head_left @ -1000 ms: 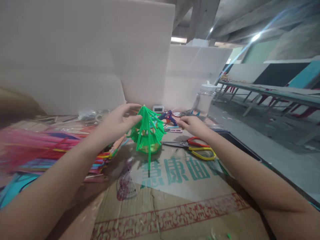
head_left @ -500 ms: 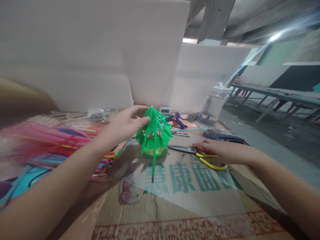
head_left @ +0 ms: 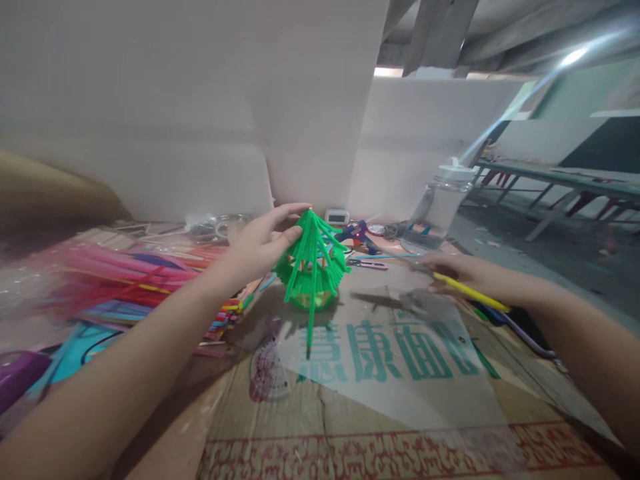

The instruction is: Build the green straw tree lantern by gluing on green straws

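My left hand is curled round the upper left side of a small green model. The model has a cone roof of fuzzy green pipe cleaners, a fringed green ring and a round base; one long strand hangs down its front. My right hand grips pliers with a yellow handle, raised above the table to the right of the model. The head of the pliers is smeared by motion, pointing left.
Bundles of coloured pipe cleaners lie at left. A glue gun, small pink snips and a small digital clock are behind the model. A clear bottle stands back right; a protractor lies in front.
My right hand has picked the pliers up off the table and moved them right and up. My left hand stays on the green model. The view has shifted slightly.
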Action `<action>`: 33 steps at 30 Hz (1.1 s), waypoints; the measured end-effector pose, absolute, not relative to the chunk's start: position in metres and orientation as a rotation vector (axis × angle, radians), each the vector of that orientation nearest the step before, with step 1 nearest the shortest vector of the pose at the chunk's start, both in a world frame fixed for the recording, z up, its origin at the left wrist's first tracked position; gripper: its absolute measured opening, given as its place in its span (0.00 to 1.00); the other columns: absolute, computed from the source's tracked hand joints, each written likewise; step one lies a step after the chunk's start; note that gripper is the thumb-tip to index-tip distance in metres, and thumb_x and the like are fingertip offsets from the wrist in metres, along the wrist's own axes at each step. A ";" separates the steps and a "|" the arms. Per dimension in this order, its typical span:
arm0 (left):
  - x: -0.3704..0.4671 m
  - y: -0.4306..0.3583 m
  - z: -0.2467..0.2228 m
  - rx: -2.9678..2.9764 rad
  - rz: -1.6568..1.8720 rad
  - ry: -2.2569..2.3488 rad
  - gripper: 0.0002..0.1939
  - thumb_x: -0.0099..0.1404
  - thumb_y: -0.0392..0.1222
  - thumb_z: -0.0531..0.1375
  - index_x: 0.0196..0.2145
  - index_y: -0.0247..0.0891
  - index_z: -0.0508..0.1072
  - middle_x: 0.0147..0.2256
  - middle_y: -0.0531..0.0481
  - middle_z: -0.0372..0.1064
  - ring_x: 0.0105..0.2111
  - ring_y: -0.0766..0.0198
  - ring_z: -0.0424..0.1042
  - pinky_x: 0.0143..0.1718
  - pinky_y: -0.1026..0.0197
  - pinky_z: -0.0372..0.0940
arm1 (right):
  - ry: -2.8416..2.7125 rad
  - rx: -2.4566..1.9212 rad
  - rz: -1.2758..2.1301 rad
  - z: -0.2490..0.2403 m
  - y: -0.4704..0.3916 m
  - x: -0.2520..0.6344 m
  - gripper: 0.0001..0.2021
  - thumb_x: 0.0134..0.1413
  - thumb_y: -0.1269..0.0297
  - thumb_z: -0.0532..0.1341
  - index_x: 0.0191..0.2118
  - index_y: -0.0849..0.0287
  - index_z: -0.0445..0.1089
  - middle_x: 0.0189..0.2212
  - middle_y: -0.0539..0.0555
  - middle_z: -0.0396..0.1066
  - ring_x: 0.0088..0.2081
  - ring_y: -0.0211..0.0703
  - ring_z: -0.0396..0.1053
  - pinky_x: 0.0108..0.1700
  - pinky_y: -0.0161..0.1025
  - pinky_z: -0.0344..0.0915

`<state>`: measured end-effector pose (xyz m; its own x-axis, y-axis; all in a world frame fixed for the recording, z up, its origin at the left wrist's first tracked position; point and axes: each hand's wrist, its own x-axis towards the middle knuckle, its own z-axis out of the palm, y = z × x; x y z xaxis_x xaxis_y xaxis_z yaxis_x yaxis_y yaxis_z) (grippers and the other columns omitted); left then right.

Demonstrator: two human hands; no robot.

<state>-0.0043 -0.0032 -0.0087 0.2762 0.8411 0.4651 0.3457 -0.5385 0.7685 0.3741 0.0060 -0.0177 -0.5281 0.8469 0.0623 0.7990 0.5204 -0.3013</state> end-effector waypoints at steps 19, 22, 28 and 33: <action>0.000 -0.024 0.000 2.647 0.953 1.361 0.43 0.60 0.53 0.62 0.67 0.37 0.50 0.61 0.37 0.60 0.60 0.48 0.61 0.60 0.48 0.58 | -2.812 -1.328 0.572 -0.049 0.009 0.352 0.23 0.47 0.62 0.64 0.52 0.56 0.70 0.48 0.59 0.69 0.48 0.53 0.68 0.50 0.45 0.65; 0.001 -0.024 0.000 2.671 0.968 1.350 0.40 0.62 0.51 0.61 0.66 0.37 0.51 0.62 0.38 0.59 0.60 0.50 0.61 0.60 0.50 0.58 | -2.834 -1.292 0.450 -0.058 0.010 0.348 0.25 0.50 0.66 0.61 0.56 0.54 0.69 0.51 0.60 0.67 0.53 0.54 0.66 0.55 0.47 0.62; -0.001 -0.022 -0.001 2.663 0.955 1.323 0.41 0.62 0.51 0.61 0.67 0.38 0.50 0.62 0.37 0.59 0.61 0.48 0.60 0.59 0.48 0.58 | -2.783 -1.224 0.392 -0.038 -0.005 0.329 0.17 0.58 0.62 0.58 0.52 0.57 0.73 0.51 0.61 0.69 0.51 0.53 0.68 0.53 0.48 0.63; -0.003 -0.023 -0.002 2.643 0.927 1.306 0.43 0.62 0.54 0.61 0.68 0.41 0.47 0.61 0.36 0.59 0.59 0.46 0.62 0.58 0.46 0.59 | -2.213 -1.233 0.248 -0.002 -0.033 0.275 0.16 0.62 0.53 0.56 0.36 0.59 0.76 0.32 0.56 0.75 0.35 0.45 0.70 0.38 0.40 0.64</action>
